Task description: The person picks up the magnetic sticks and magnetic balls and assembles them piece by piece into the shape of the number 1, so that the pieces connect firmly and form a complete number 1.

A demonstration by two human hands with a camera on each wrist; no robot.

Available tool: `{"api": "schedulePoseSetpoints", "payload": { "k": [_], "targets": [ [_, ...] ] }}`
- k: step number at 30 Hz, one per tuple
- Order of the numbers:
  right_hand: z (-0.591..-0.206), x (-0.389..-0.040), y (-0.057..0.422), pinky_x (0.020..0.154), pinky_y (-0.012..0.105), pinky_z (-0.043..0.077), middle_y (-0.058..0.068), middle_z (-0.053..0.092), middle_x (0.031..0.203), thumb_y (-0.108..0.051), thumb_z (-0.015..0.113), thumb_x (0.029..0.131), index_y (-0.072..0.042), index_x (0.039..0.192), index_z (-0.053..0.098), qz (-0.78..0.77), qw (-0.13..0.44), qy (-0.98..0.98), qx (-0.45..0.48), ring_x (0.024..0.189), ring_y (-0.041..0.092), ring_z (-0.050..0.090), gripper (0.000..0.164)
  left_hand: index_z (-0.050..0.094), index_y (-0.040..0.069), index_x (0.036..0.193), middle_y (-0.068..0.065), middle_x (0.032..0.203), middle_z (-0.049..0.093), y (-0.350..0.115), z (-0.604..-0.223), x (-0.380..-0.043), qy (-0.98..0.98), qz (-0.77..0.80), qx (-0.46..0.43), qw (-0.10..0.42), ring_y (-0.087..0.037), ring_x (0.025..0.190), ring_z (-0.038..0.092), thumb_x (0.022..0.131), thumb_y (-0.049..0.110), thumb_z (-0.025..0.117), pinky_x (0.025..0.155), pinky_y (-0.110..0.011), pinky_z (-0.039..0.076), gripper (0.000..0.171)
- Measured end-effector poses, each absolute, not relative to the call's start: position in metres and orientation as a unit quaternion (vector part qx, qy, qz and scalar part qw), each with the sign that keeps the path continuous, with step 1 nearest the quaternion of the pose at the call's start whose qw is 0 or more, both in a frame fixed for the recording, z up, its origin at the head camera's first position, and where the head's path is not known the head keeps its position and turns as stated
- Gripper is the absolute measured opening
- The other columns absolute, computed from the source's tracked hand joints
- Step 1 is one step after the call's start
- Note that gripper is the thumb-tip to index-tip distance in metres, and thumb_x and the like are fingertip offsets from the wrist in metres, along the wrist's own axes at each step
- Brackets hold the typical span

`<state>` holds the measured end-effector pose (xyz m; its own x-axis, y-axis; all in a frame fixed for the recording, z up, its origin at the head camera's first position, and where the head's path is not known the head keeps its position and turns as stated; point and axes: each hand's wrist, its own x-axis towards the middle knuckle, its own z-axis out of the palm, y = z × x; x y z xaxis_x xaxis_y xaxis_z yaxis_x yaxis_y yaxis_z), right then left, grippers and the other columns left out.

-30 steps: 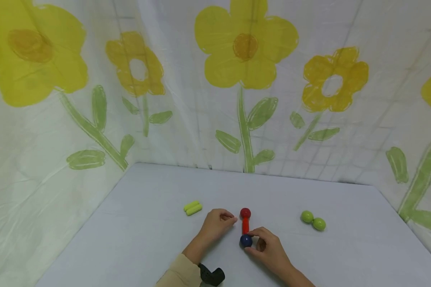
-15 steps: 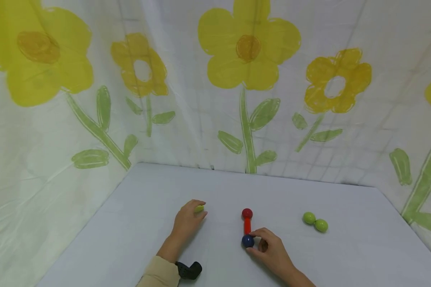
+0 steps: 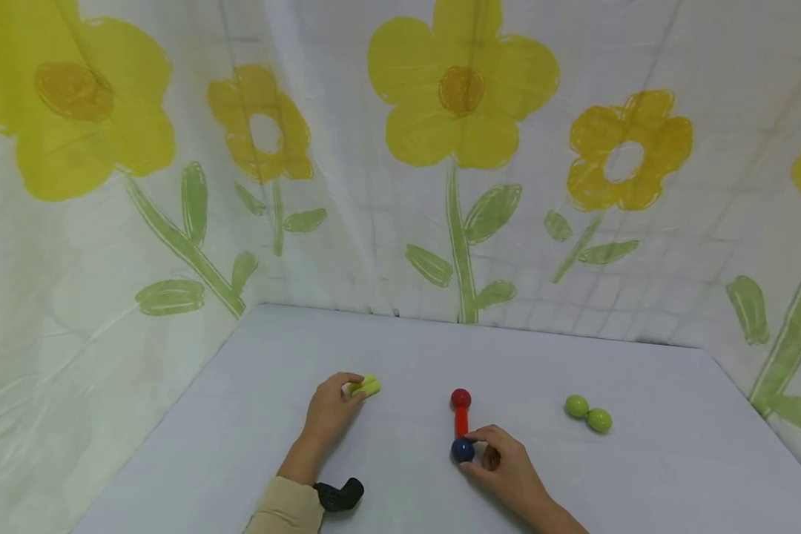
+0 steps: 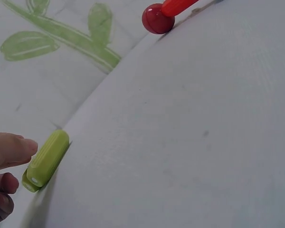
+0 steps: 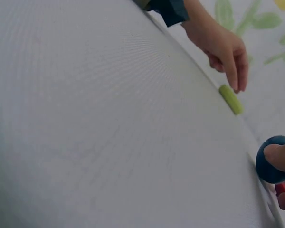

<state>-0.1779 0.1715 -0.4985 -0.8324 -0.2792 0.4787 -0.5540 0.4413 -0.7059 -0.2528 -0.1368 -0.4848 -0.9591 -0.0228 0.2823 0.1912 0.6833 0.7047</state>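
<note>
Two short yellow-green rods (image 3: 372, 386) lie side by side at the table's left middle. My left hand (image 3: 327, 411) has its thumb and index finger about their left end; in the left wrist view, a fingertip meets the side of one rod (image 4: 50, 156). Nearer the centre, a red rod (image 3: 462, 421) joins a red ball (image 3: 461, 399) at its far end to a dark blue ball (image 3: 463, 450) at its near end. My right hand (image 3: 510, 467) pinches the blue ball between thumb and index finger.
Two light green balls (image 3: 589, 414) touch each other at the right on the white table (image 3: 274, 348). A white curtain (image 3: 347, 245) painted with yellow flowers hangs behind it. A black device (image 3: 339, 495) sits at my left wrist.
My left hand has moved left from beside the red ball to the yellow-green rods, its fingers coming round their left end. My right hand has stayed on the blue ball.
</note>
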Motion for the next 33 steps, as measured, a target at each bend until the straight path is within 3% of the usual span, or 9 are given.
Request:
{"api": "schedulePoseSetpoints", "payload": {
  "k": [15, 21, 24, 27, 33],
  "targets": [
    [-0.4998, -0.1779, 0.1718, 0.050, 0.020, 0.043, 0.000, 0.062, 0.092, -0.008, 0.080, 0.079, -0.007, 0.099, 0.068, 0.485, 0.143, -0.826, 0.248, 0.060, 0.001, 0.047, 0.023, 0.071, 0.006, 0.097, -0.009, 0.101, 0.068, -0.1382, -0.4883, -0.2540, -0.906, -0.404, -0.056, 0.115, -0.010, 0.060, 0.045, 0.084, 0.010, 0.075, 0.053, -0.026, 0.038, 0.014],
    [-0.5001, -0.1773, 0.1718, 0.051, 0.020, 0.043, -0.001, 0.062, 0.091, -0.010, 0.079, 0.081, -0.007, 0.100, 0.068, 0.483, 0.144, -0.826, 0.250, 0.061, 0.001, 0.047, 0.022, 0.073, 0.005, 0.098, -0.014, 0.104, 0.069, -0.1362, -0.4864, -0.2532, -0.931, -0.340, -0.068, 0.116, -0.024, 0.082, 0.063, 0.084, 0.013, 0.076, 0.068, -0.038, 0.050, 0.017],
    [-0.5002, -0.1768, 0.1720, 0.052, 0.020, 0.043, 0.000, 0.062, 0.091, -0.011, 0.079, 0.081, -0.006, 0.101, 0.068, 0.483, 0.139, -0.828, 0.250, 0.062, 0.001, 0.047, 0.023, 0.073, 0.004, 0.099, -0.014, 0.105, 0.069, -0.1351, -0.4856, -0.2521, -0.939, -0.319, -0.069, 0.107, -0.031, 0.098, 0.064, 0.084, 0.016, 0.076, 0.080, -0.045, 0.051, 0.019],
    [-0.5010, -0.1767, 0.1724, 0.052, 0.020, 0.044, 0.001, 0.063, 0.092, -0.011, 0.080, 0.080, -0.006, 0.102, 0.068, 0.481, 0.134, -0.830, 0.247, 0.062, 0.001, 0.047, 0.025, 0.073, 0.003, 0.102, -0.013, 0.104, 0.069, -0.1333, -0.4845, -0.2514, -0.946, -0.301, -0.073, 0.098, -0.033, 0.101, 0.064, 0.085, 0.017, 0.075, 0.083, -0.046, 0.050, 0.021],
    [-0.5012, -0.1762, 0.1727, 0.053, 0.021, 0.044, 0.002, 0.064, 0.092, -0.010, 0.080, 0.080, -0.007, 0.104, 0.067, 0.483, 0.127, -0.832, 0.242, 0.063, 0.001, 0.048, 0.027, 0.074, 0.004, 0.100, -0.008, 0.099, 0.067, -0.1301, -0.4813, -0.2486, -0.954, -0.267, -0.093, 0.103, -0.029, 0.094, 0.065, 0.083, 0.015, 0.076, 0.075, -0.041, 0.052, 0.020]
  ]
}}
